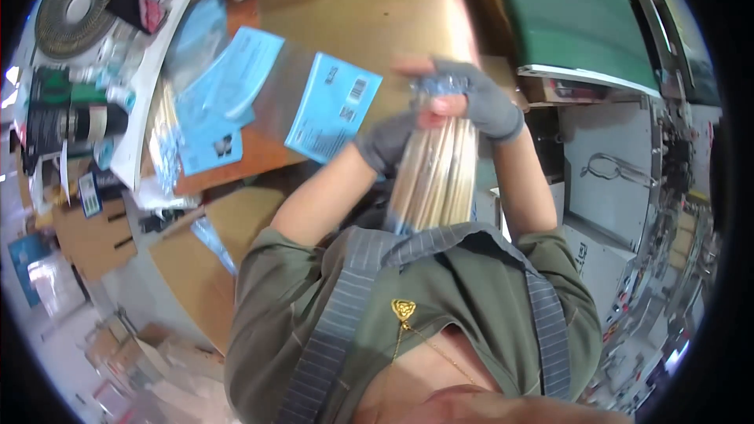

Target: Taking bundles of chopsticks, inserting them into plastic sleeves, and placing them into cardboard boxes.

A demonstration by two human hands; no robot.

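Observation:
Both my hands wear grey fingerless gloves and grip one clear plastic packet of pale wooden sticks (436, 177) held upright against my chest. My left hand (386, 141) wraps the packet's left side at mid height. At the top end, my right hand (471, 94) closes over the packet, with fingertips pinching the sealed edge. The lower end of the packet disappears behind my apron bib.
A wooden worktable (369, 8) lies ahead with blue printed cards (334, 106) and more clear packets (166, 141) on its left part. A round fan (77, 4) and cluttered shelf sit far left. A green surface (577, 16) and white cabinets (613, 180) stand right.

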